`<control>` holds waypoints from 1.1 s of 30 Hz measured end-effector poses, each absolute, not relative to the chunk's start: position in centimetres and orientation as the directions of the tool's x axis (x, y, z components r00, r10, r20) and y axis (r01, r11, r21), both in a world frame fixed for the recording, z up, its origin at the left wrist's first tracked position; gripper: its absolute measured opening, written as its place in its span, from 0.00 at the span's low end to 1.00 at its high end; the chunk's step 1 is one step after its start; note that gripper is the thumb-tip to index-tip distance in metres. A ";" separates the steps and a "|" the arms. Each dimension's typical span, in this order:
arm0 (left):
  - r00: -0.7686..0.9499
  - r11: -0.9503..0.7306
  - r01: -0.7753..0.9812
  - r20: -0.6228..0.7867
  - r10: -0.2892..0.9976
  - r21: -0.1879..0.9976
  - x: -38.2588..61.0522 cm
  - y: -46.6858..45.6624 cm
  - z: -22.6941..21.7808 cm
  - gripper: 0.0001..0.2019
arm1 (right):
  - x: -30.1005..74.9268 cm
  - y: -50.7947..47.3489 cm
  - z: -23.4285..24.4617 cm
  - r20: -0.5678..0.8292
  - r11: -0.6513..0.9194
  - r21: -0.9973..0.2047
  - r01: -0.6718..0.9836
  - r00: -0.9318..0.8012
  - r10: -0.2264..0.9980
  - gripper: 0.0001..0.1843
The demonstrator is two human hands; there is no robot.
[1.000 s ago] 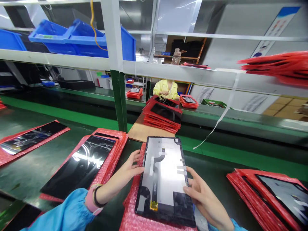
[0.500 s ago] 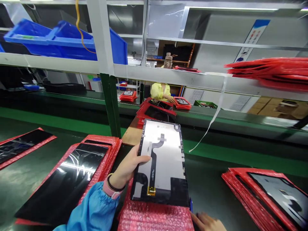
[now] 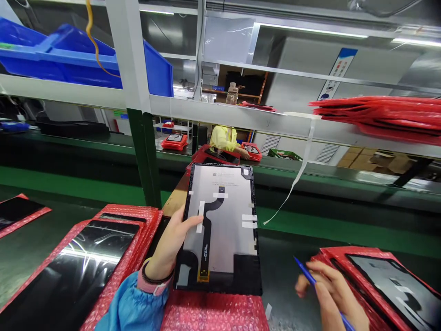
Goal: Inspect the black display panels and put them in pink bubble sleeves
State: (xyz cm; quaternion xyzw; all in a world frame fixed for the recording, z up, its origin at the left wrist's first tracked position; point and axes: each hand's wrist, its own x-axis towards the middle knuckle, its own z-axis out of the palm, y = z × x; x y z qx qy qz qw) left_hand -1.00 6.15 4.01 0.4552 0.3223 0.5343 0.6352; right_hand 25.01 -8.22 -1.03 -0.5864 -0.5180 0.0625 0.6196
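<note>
My left hand (image 3: 172, 239) grips the left edge of a tablet screen panel (image 3: 227, 230), thumb on its silver back. A dark ribbon cable and strips of white tape show on that back. The panel is tilted up over a red bubble-wrap sleeve (image 3: 217, 312). Off to the right, my right hand (image 3: 334, 289) is closed round a blue pen-like stick (image 3: 305, 271) with a pointed tip, apart from the panel. A small piece of clear tape (image 3: 268, 311) lies on the bench beside the sleeve.
Glossy black screens (image 3: 79, 262) lie on red bubble-wrap sleeves at left. Another silver-backed panel (image 3: 389, 276) tops a stack at right. Ahead, a white shelf beam (image 3: 220, 108) carries red sleeves (image 3: 386, 117); a green post (image 3: 144, 156) stands below. A person in yellow (image 3: 223, 138) works beyond.
My right hand has risen and moved right from the panel's lower corner, bringing the blue stick into fuller view. The panel has tilted, so its back shows less glare. The view has shifted slightly.
</note>
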 end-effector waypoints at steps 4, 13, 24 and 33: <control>0.201 -0.010 -0.355 0.087 0.976 0.935 -1.3 5.9 3.9 0.22 | 21.1 -5.7 2.5 0.433 0.377 -0.898 0.227 0.307 0.847 0.14; 0.209 0.111 -0.397 -0.029 0.978 0.911 -1.0 4.9 3.7 0.32 | 17.1 -3.5 1.4 0.752 0.584 -0.656 0.479 0.342 0.564 0.13; 0.179 0.080 -0.375 -0.013 0.984 0.924 -1.4 3.8 4.0 0.30 | 16.7 -3.5 2.1 0.819 0.591 -0.540 0.599 0.212 0.533 0.20; 0.136 0.028 -0.359 0.023 0.990 0.933 -1.1 3.7 4.4 0.21 | 17.3 -2.3 1.6 0.837 0.630 -0.530 0.567 0.233 0.494 0.21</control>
